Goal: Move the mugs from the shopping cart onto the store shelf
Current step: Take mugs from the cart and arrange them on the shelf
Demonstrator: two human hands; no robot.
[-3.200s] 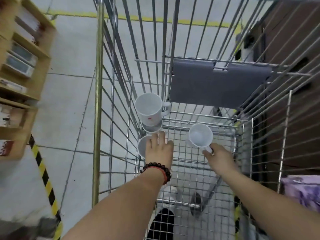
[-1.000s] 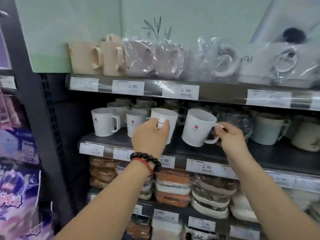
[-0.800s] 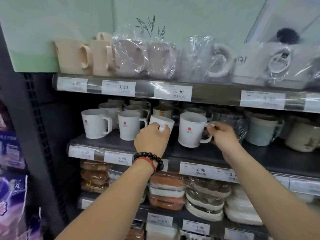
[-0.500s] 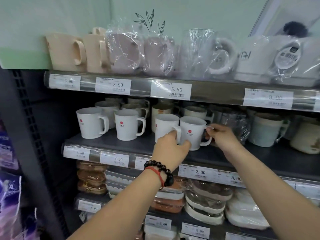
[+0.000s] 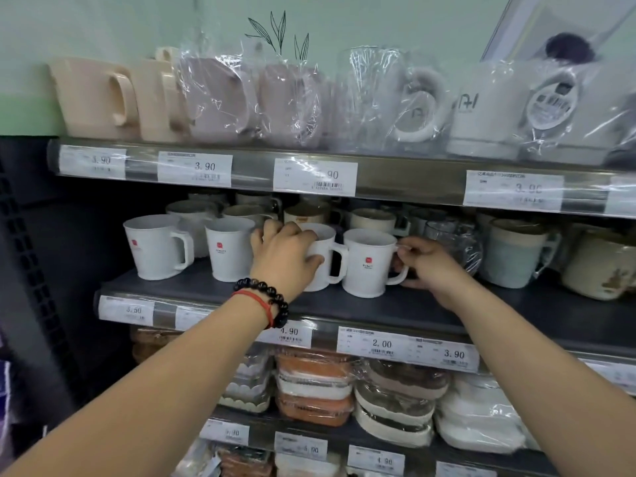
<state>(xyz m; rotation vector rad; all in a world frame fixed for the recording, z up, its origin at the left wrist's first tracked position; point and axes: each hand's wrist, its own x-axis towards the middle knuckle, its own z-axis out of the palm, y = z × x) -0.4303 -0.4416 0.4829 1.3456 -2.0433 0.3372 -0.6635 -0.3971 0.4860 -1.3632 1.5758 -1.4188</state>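
Middle shelf (image 5: pixel 213 287), dark board, front lip with price tags running across centre of frame; upper shelf (image 5: pixel 395 177) edge sits low over the mug rims, so little headroom above them. Front row left to right: white mug (image 5: pixel 151 247) far left, second white mug (image 5: pixel 229 251), then the two handled ones. Bare strip of board in front of the row along the lip, a wider bare patch at the left end by the dark upright. Behind the row more mugs crowd the back, no free room there. Right of centre a wrapped glass cup (image 5: pixel 451 242) and a pale green mug (image 5: pixel 516 256) stand close by.

Left hand (image 5: pixel 284 256), beaded bracelet (image 5: pixel 265 297) on wrist, grip closed round the body of left mug (image 5: pixel 323 256), fingers over its far side and rim, thumb on the near wall; mug upright, base on the board, handle pointing right, nearly touching the next one. Right hand (image 5: pixel 430 266) grip pinching the handle of right mug (image 5: pixel 368 263), fingers curled at the handle loop; mug upright on the board, red logo facing out. The two mugs stand just beside each other, centre of frame, near the front lip
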